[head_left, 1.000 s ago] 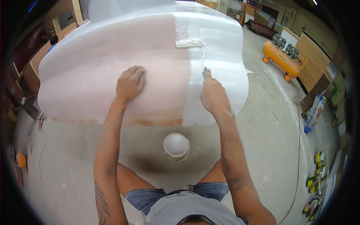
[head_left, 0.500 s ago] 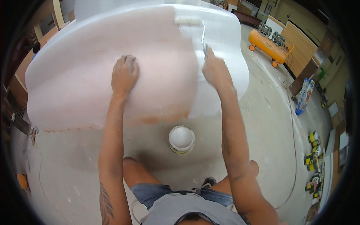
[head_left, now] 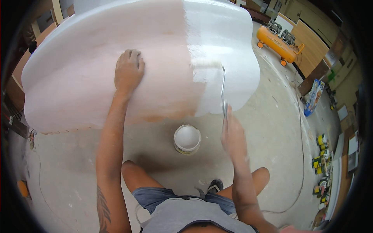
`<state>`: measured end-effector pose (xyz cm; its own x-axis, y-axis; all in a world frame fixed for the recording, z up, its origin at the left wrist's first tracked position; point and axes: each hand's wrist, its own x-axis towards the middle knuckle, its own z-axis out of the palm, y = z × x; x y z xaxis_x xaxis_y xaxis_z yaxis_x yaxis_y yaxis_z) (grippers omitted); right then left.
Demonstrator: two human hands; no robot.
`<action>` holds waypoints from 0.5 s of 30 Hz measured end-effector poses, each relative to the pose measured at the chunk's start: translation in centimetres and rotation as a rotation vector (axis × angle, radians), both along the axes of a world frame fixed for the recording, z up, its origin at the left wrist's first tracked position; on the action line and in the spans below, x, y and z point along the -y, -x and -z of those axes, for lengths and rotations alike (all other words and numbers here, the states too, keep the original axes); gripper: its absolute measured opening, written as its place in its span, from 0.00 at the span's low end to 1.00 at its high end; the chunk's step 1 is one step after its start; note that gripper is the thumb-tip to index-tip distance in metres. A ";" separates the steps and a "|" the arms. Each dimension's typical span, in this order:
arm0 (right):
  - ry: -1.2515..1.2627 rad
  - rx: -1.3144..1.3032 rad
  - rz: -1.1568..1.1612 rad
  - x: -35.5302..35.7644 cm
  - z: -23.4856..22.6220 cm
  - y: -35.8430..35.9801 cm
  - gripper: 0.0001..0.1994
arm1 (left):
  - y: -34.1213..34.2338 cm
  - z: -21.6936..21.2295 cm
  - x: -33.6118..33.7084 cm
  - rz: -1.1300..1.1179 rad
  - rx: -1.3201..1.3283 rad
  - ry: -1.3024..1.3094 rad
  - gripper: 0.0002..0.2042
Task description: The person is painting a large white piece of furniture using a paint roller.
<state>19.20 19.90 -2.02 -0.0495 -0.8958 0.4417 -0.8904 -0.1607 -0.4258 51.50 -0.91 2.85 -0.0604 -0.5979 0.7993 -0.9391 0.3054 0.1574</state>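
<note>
Head view: the paint roller (head_left: 206,64) handle is gripped by the blurred right hand (head_left: 233,134), fingers closed; the left hand (head_left: 128,72) is spread flat on the curved panel (head_left: 77,77), whose far edge is cut off.

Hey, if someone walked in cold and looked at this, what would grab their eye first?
The big curved panel fills the top, matte pink on the left and glossy white on the right. The right hand holds a paint roller at the border between the two, while the left hand lies flat on the pink part. A white bucket stands on the floor below, and an orange compressor sits upper right.
</note>
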 end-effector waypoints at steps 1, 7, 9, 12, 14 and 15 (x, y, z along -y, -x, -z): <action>0.009 -0.027 -0.004 3.1 -1.1 0.0 0.26 | -0.1 0.0 0.0 0.005 0.004 0.009 0.11; 0.069 -0.036 0.075 18.7 -9.9 -2.5 0.25 | 0.1 0.0 -0.3 0.008 -0.020 -0.003 0.11; 0.011 -0.041 0.085 21.3 -13.8 -3.4 0.25 | -0.1 -0.1 -0.3 -0.009 -0.007 -0.004 0.11; -0.020 -0.075 0.106 25.2 -17.2 -3.0 0.25 | 0.6 -0.3 -0.3 0.037 -0.001 0.012 0.10; -0.020 -0.094 0.116 25.4 -16.7 -1.7 0.25 | 1.4 -0.2 0.0 0.045 -0.012 0.006 0.10; -0.016 -0.067 0.107 24.4 -15.9 -2.8 0.25 | 0.4 -0.2 -0.2 0.027 -0.002 -0.010 0.10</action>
<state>21.98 -4.46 13.84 -0.1159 -0.8941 0.4326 -0.9286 -0.0571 -0.3667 51.08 -0.68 3.03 -0.0752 -0.6041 0.7933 -0.9302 0.3292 0.1626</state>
